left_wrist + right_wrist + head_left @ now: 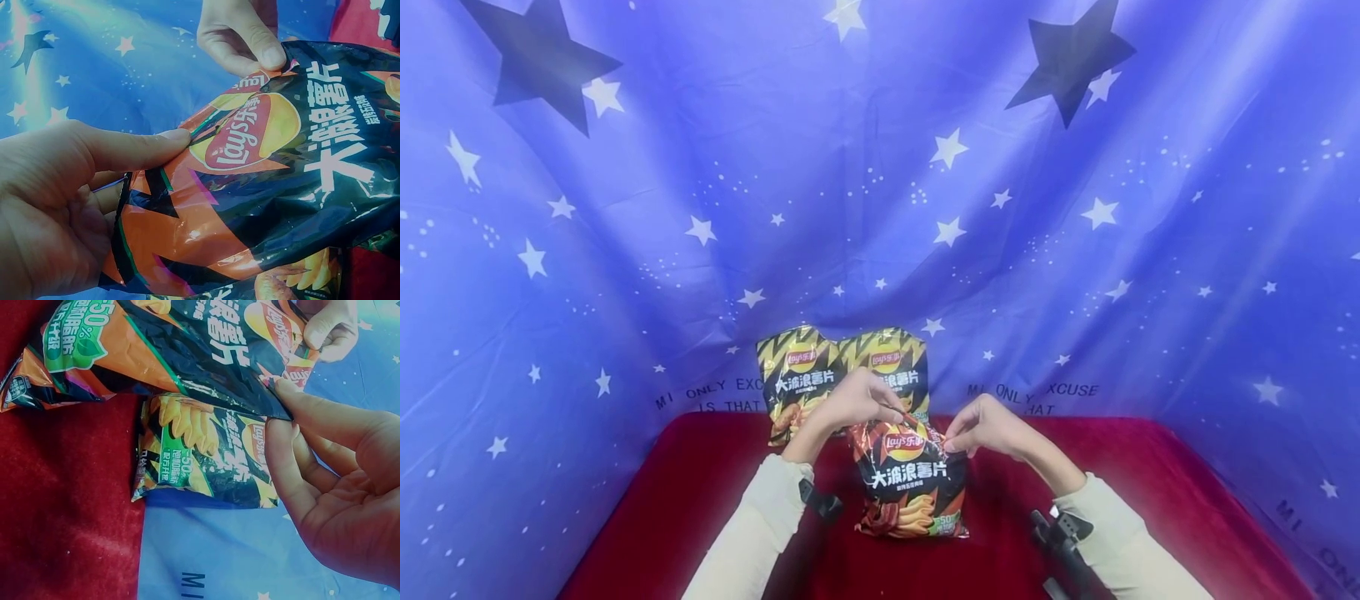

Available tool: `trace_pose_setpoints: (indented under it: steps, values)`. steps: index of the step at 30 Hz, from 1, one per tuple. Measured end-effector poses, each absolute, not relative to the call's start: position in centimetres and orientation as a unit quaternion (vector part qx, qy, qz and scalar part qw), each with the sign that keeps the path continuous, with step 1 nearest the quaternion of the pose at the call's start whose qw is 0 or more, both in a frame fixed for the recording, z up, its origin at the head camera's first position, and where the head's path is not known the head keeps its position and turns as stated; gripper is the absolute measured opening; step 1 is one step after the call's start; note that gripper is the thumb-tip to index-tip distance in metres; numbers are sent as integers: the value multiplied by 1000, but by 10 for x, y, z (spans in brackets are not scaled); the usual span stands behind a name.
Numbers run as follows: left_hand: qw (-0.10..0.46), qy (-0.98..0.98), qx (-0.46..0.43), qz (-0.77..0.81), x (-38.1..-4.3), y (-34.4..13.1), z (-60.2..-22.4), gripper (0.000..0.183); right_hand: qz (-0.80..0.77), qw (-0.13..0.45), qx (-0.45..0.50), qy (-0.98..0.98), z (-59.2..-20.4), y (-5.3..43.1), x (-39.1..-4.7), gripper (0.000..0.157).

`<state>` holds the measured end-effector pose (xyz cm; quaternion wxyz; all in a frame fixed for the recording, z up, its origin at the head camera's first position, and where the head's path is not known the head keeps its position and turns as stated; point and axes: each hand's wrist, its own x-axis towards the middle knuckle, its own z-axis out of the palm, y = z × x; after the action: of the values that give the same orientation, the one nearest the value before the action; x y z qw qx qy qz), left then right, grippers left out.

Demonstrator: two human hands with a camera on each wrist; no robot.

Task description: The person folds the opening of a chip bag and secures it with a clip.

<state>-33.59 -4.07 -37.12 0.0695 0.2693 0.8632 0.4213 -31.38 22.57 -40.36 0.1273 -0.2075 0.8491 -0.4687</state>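
A black and orange-red bag of potato chips [910,487] with a Lay's logo stands upright in the middle of the red cloth, its front toward me. My left hand [863,397] pinches its top edge left of the logo, thumb on the front, as the left wrist view shows with the hand [56,200] close up. At the upper right corner, my right hand [988,429] pinches the bag between thumb and forefinger; the right wrist view has that hand [350,481] large. The top edge is folded and wrinkled between the hands.
Two black and yellow chip bags [801,400] stand side by side behind, partly hidden by my left hand and the front bag. A red velvet cloth [700,508] covers the table. Behind it hangs a blue curtain [850,167] printed with stars and lettering.
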Motion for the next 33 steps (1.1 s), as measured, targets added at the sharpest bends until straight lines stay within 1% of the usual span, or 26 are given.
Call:
trace_pose_setpoints:
  steps: [4,11,17,25,33]
  values:
    - [72,857,278,428,-334,-40,-370,10,-472,133,-207,847,-404,228,-314,14]
    - [79,856,267,435,-331,-38,-369,10,-465,134,-213,848,-405,230,-314,14]
    - [73,860,262,432,-329,-37,-370,9,-459,148,-223,847,-401,232,-313,15]
    - [71,851,262,449,-328,-37,-372,9,-436,169,-241,850,-390,239,-314,20]
    - [56,857,255,445,-326,-36,-374,10,-409,175,-217,869,-372,261,-311,24]
